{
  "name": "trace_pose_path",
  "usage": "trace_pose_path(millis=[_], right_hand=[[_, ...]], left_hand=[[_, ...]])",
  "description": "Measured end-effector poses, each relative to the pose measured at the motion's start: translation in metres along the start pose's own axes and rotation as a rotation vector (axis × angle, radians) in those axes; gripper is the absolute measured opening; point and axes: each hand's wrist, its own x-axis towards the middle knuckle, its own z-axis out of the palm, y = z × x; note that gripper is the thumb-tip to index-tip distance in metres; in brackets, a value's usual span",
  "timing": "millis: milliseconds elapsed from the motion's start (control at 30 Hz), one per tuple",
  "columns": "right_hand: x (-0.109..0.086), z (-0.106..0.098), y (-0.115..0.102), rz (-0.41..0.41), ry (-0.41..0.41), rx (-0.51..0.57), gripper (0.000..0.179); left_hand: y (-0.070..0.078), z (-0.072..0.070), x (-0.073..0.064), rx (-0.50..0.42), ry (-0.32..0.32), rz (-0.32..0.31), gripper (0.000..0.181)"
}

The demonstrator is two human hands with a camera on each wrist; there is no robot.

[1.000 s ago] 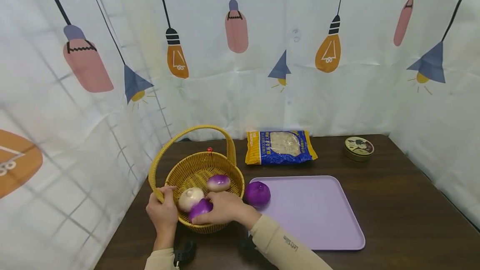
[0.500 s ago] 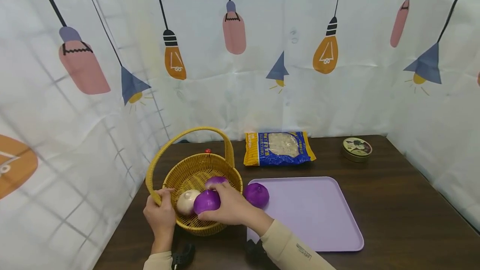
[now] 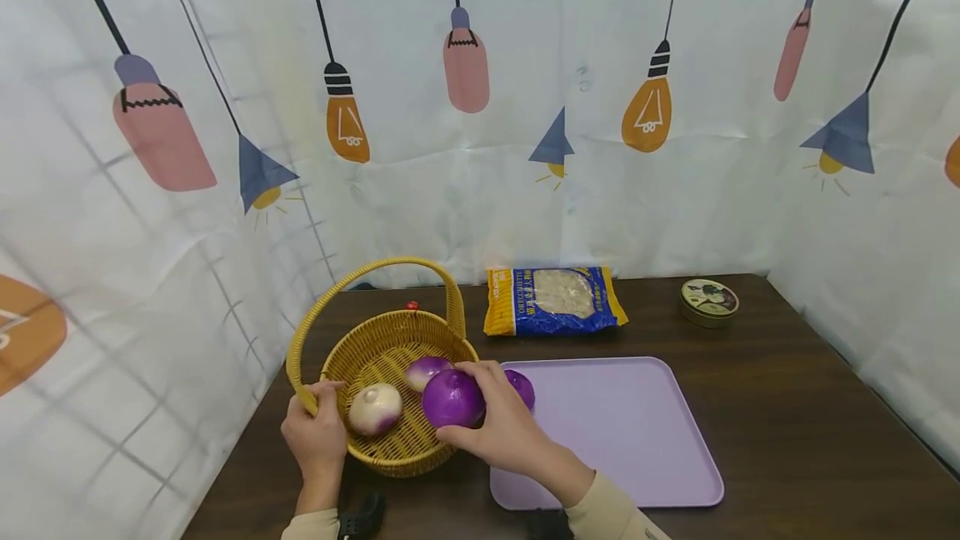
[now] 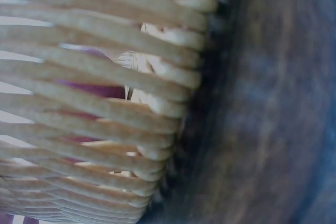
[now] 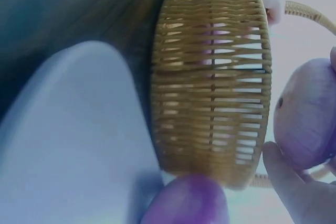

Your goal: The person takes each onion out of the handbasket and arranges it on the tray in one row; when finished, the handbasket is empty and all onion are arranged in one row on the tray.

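Note:
My right hand point(image 3: 504, 421) grips a purple onion point(image 3: 453, 398) between thumb and fingers, above the right rim of a yellow woven basket point(image 3: 405, 463). The right wrist view shows this onion point(image 5: 305, 114) raised clear of the basket wall point(image 5: 210, 87). With my left hand point(image 3: 317, 432) I hold the basket at its left side, by the foot of the handle point(image 3: 296, 357). Inside lie a white onion with a purple patch point(image 3: 376, 409) and a purple-and-white onion point(image 3: 426, 372). Another purple onion point(image 3: 521, 388), partly hidden behind my right hand, sits at the lilac tray's left edge.
The lilac tray point(image 3: 615, 432) lies right of the basket on the dark wooden table point(image 3: 795, 440). Behind it is a blue and yellow pasta bag point(image 3: 558, 302). A round tin point(image 3: 709, 303) stands at the back right. A printed curtain point(image 3: 450, 207) hangs behind the table.
My right hand has lifted the purple onion out of the basket and carried it right, over the rim. The left hand has kept its hold on the basket.

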Motion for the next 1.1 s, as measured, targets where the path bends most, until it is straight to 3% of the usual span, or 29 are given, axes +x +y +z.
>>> trace_pose_path(millis=[367,700,900,1100], right_hand=[[-0.019,-0.028,0.022,0.002,0.154,0.060,0.076],[-0.030,-0.045,0.054,0.107,0.309,0.080,0.077],[-0.034,-0.053,0.068,0.131,0.346,0.068,0.078],[-0.036,-0.062,0.083,0.176,0.365,-0.015,0.079]], left_hand=[[0.003,0.002,0.002,-0.010,0.003,0.008,0.025],[0.002,0.000,0.000,-0.028,-0.006,-0.011,0.024],[0.001,0.000,-0.001,-0.004,-0.004,-0.002,0.024],[0.001,-0.001,0.001,0.001,0.001,0.003,0.025]])
